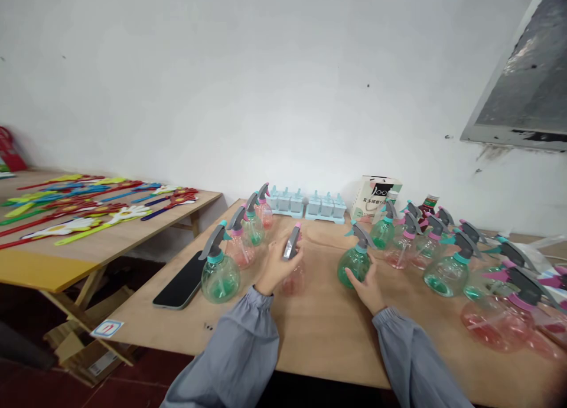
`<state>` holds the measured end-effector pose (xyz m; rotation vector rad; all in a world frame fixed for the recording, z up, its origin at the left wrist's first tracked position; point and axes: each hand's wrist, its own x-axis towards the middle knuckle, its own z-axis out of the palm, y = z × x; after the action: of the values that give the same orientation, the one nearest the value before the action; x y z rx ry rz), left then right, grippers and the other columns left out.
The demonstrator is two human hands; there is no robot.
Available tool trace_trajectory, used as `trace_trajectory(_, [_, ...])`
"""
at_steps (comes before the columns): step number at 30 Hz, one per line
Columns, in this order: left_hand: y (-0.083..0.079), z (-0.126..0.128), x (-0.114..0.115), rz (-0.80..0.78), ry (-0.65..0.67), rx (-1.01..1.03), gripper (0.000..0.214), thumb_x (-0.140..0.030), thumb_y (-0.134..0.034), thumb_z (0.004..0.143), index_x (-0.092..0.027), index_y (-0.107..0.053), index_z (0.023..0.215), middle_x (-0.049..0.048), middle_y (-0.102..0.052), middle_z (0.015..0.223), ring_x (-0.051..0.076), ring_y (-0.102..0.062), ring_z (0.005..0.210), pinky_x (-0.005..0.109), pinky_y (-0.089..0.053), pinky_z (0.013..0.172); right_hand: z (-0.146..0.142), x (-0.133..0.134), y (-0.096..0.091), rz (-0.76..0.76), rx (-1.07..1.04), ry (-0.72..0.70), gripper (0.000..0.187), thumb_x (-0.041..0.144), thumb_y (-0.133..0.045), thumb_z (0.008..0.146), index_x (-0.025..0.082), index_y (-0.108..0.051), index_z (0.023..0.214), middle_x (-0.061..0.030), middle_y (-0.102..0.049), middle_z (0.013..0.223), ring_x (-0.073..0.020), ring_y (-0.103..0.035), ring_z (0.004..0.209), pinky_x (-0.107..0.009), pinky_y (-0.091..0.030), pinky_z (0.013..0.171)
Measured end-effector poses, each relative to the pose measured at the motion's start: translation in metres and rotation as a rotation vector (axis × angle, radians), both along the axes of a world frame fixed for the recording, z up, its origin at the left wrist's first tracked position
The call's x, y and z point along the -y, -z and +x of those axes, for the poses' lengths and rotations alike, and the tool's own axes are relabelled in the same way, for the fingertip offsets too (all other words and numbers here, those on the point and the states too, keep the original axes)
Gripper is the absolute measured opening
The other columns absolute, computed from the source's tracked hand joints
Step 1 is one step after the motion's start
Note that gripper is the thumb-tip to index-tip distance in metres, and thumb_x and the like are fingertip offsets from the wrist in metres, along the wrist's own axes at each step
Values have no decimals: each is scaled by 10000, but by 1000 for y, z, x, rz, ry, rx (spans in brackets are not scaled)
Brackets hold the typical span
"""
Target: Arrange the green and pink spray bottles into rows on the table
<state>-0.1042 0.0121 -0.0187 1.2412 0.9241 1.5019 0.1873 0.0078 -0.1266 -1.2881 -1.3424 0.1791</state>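
Lower centre of frame: 2 grey sleeves (239,349) lead up to the hands, which are apart. The left hand (275,270) is closed round the neck of a pink spray bottle (295,281), upright on the wooden table (319,337) at centre frame; its grey trigger head rises above the fingers. The right hand (368,287), just right of centre, lies against the lower side of a green spray bottle (354,265), also upright; its fingers are spread, not clamped. The 2 bottles stand near each other, not touching. Left of the left hand: a black phone (181,283) flat at the table edge, and a row of 4 spray bottles (220,276) running towards the back. Right side of frame: a cluster of spray bottles (447,269), green and pink. Further back, centre: 2 pale blue ice moulds (305,206) and a carton (374,198) by the white wall (266,89). Middle left: a second table (101,248) carries coloured hand-shaped clappers (80,210).
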Motion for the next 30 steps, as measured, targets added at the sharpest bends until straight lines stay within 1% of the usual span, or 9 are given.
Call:
trace_trajectory(3, [-1, 1, 2, 112, -91, -153, 392, -344, -865, 682, -253, -779, 1053, 26, -742, 873, 266, -716, 987, 338, -541, 898, 0, -1, 0, -16, -8, -4, 1009, 816, -704, 780, 178, -358, 1481, -238, -520, 1483, -389, -548, 1402, -624, -423, 1210])
trace_trajectory(6, [0, 1, 2, 242, -219, -290, 510, -395, -831, 740, -251, -730, 1218, 39, -762, 974, 276, -721, 1002, 377, -523, 983, 0, -1, 0, -22, -14, -13, 1020, 824, -702, 773, 180, -350, 1482, -238, -515, 1490, -389, -547, 1404, -629, -411, 1217])
trace_trajectory(10, [18, 1, 13, 355, -411, -443, 796, -406, -884, 685, -242, -565, 1396, 140, -680, 1375, 359, -642, 1303, 494, -407, 1176, 0, -2, 2, -23, -18, -13, 1011, 808, -721, 769, 188, -359, 1480, -229, -520, 1479, -389, -552, 1389, -646, -412, 1207])
trace_trajectory(13, [42, 0, 26, 299, -482, -676, 874, -460, -897, 680, -211, -491, 1412, 212, -554, 1505, 431, -507, 1455, 574, -398, 1163, 0, -2, 3, -13, -22, -17, 996, 789, -729, 779, 198, -358, 1491, -221, -520, 1486, -382, -556, 1388, -635, -425, 1201])
trace_trajectory(16, [56, 0, 25, 153, -409, -909, 732, -449, -833, 769, -194, -498, 1368, 207, -573, 1421, 433, -548, 1381, 557, -462, 1065, 0, -2, 3, -20, -15, -16, 994, 789, -724, 783, 191, -364, 1492, -225, -532, 1476, -384, -571, 1373, -632, -442, 1190])
trace_trajectory(19, [48, 4, -3, 54, -346, -943, 676, -384, -812, 824, -205, -493, 1392, 193, -550, 1427, 417, -528, 1396, 518, -460, 1064, -2, -2, 3, -9, 13, -27, 1016, 782, -721, 787, 182, -353, 1519, -232, -520, 1501, -386, -559, 1396, -642, -430, 1203])
trace_trajectory(23, [23, 17, -70, -10, -335, -846, 791, -303, -861, 803, -220, -469, 1485, 233, -484, 1513, 434, -485, 1454, 493, -439, 1087, -6, -1, 2, 34, 65, -114, 983, 685, -716, 848, 207, -304, 1602, -217, -468, 1594, -370, -487, 1495, -651, -387, 1244])
trace_trajectory(26, [12, 24, -114, -39, -357, -764, 813, -308, -844, 849, -198, -443, 1548, 256, -498, 1504, 430, -507, 1446, 497, -436, 1096, -11, 1, 4, 28, 84, -180, 940, 603, -712, 885, 232, -283, 1634, -197, -450, 1632, -356, -456, 1533, -648, -369, 1263])
trace_trajectory(30, [7, 25, -148, -53, -409, -650, 601, -386, -765, 945, -190, -552, 1472, 182, -539, 1517, 373, -548, 1397, 559, -471, 1124, -18, 2, 9, 18, 85, -230, 940, 576, -727, 891, 234, -278, 1643, -201, -428, 1657, -357, -442, 1552, -639, -356, 1278])
